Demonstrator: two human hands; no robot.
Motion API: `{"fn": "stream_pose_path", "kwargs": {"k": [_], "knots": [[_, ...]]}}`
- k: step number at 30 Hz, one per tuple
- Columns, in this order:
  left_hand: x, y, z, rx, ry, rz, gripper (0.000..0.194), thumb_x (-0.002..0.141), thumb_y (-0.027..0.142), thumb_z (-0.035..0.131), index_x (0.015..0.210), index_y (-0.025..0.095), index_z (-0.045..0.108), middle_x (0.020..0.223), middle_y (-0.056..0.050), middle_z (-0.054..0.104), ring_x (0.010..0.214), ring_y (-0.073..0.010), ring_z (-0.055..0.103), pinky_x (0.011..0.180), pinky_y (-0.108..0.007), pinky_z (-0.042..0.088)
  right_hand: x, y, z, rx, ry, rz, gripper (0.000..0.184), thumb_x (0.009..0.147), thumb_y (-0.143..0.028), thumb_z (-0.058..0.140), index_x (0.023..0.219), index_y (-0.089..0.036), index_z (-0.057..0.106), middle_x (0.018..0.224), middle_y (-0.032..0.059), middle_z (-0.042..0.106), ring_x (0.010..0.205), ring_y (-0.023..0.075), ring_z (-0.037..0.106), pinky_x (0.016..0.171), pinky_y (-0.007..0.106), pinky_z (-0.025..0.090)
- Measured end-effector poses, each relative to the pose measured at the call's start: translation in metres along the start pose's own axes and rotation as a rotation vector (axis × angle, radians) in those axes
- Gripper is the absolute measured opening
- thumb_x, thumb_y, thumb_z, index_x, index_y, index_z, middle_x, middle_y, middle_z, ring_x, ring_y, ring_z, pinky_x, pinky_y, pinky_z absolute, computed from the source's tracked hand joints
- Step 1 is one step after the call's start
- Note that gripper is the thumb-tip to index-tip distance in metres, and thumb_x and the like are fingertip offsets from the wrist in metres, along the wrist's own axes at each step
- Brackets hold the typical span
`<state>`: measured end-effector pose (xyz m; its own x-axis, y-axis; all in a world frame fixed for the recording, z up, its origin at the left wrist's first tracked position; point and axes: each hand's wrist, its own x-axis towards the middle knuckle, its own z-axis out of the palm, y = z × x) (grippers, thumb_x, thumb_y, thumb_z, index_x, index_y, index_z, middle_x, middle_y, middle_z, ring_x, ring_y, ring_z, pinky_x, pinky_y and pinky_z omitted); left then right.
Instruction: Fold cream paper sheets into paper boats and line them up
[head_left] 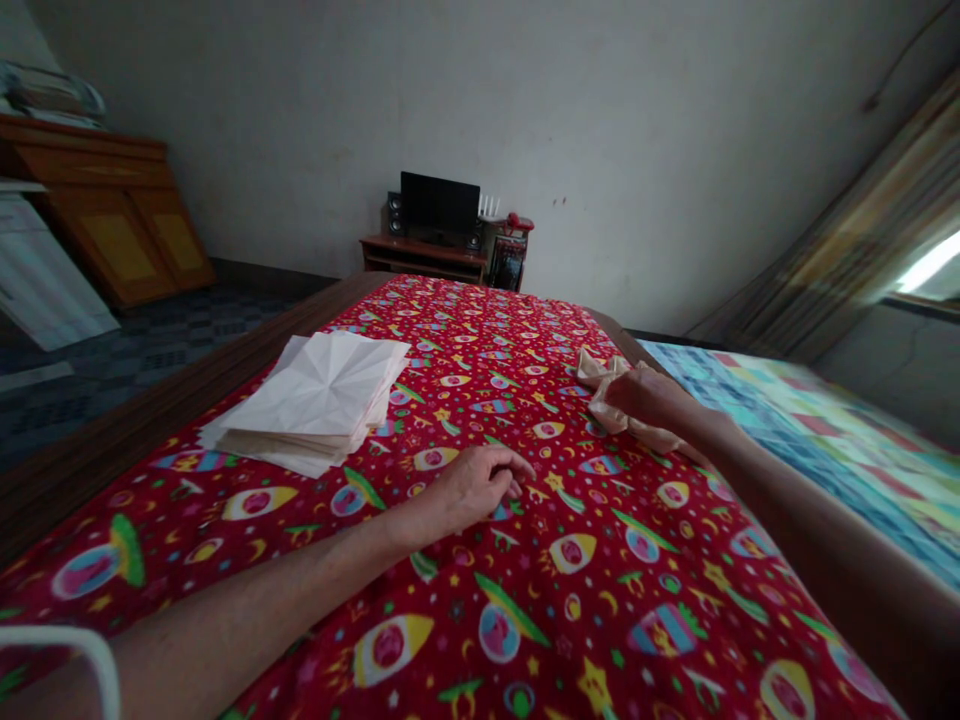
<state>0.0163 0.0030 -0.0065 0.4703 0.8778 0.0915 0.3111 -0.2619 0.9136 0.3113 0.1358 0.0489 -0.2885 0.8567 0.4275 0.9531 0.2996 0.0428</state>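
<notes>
My left hand (484, 485) rests on the red patterned cloth (465, 560) with fingers loosely bent and a little apart, holding nothing. At the right side of the cloth, my right hand (651, 392) is closed on a piece of cream folded paper (596, 370); its fingertips are partly hidden and slightly blurred. More folded paper shows beneath that hand and along its near side. To the left of my left hand lies a stack of white and cream square paper sheets (319, 385), the top one marked with creases radiating from its middle.
A brown wooden edge (172, 415) runs along the left of the cloth. On the right is a surface with a colourful checked cover (795, 420). Beyond the far end stand a monitor (440, 203) on a desk and speakers. A wooden cabinet (124, 215) is at far left.
</notes>
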Motion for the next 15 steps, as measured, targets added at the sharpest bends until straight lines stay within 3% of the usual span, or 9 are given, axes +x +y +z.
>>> {"fn": "stream_pose_path", "kwargs": {"k": [2, 4, 7, 8, 12, 15], "knots": [[0.0, 0.001, 0.0, -0.007, 0.0, -0.006, 0.032, 0.078, 0.008, 0.039, 0.093, 0.011, 0.066, 0.078, -0.005, 0.067, 0.071, -0.0138, 0.064, 0.066, -0.022, 0.049, -0.002, -0.005, -0.014, -0.039, -0.097, -0.003, 0.023, 0.084, -0.024, 0.061, 0.069, -0.007, 0.064, 0.072, 0.0117, 0.063, 0.067, 0.0151, 0.059, 0.059, 0.024, 0.041], [0.0, 0.001, 0.0, -0.005, 0.002, -0.017, 0.032, 0.078, 0.007, 0.039, 0.094, 0.011, 0.066, 0.077, -0.004, 0.066, 0.07, -0.0136, 0.064, 0.066, -0.022, 0.049, -0.009, -0.016, -0.03, -0.064, -0.124, 0.001, 0.029, 0.081, -0.02, 0.061, 0.054, -0.008, 0.059, 0.055, 0.0097, 0.058, 0.055, 0.0126, 0.054, 0.052, 0.025, 0.032], [0.0, -0.001, 0.001, -0.013, 0.007, -0.026, 0.031, 0.078, 0.007, 0.04, 0.093, 0.012, 0.066, 0.078, -0.004, 0.066, 0.069, -0.0132, 0.064, 0.065, -0.022, 0.049, -0.033, -0.047, -0.049, -0.021, -0.075, -0.01, 0.029, 0.089, -0.029, 0.049, 0.071, -0.012, 0.064, 0.058, 0.0054, 0.059, 0.051, 0.0094, 0.047, 0.051, 0.024, 0.027], [0.0, -0.001, 0.001, -0.023, 0.009, -0.026, 0.031, 0.078, 0.007, 0.039, 0.093, 0.012, 0.066, 0.078, -0.004, 0.066, 0.068, -0.0131, 0.064, 0.065, -0.022, 0.049, -0.045, -0.061, -0.05, 0.089, -0.051, -0.076, 0.028, 0.09, -0.032, 0.047, 0.078, -0.014, 0.064, 0.062, 0.0037, 0.06, 0.052, 0.0092, 0.047, 0.051, 0.023, 0.027], [-0.003, 0.009, -0.004, -0.023, -0.003, -0.007, 0.033, 0.082, 0.01, 0.036, 0.097, 0.013, 0.066, 0.076, -0.003, 0.066, 0.067, -0.0132, 0.063, 0.064, -0.023, 0.05, -0.094, -0.115, -0.028, 0.315, -0.144, -0.287, 0.031, 0.091, -0.03, 0.042, 0.067, -0.018, 0.058, 0.052, -0.0016, 0.051, 0.047, 0.0081, 0.04, 0.048, 0.022, 0.026], [-0.012, 0.02, -0.029, 0.184, 0.07, 0.167, 0.031, 0.082, 0.01, 0.04, 0.097, 0.017, 0.067, 0.088, -0.004, 0.067, 0.08, -0.0138, 0.063, 0.076, -0.024, 0.049, -0.116, -0.135, -0.006, 0.346, -0.175, -0.391, 0.028, 0.091, -0.03, 0.042, 0.07, -0.019, 0.057, 0.065, 0.0014, 0.059, 0.052, 0.01, 0.045, 0.05, 0.023, 0.028]]}}
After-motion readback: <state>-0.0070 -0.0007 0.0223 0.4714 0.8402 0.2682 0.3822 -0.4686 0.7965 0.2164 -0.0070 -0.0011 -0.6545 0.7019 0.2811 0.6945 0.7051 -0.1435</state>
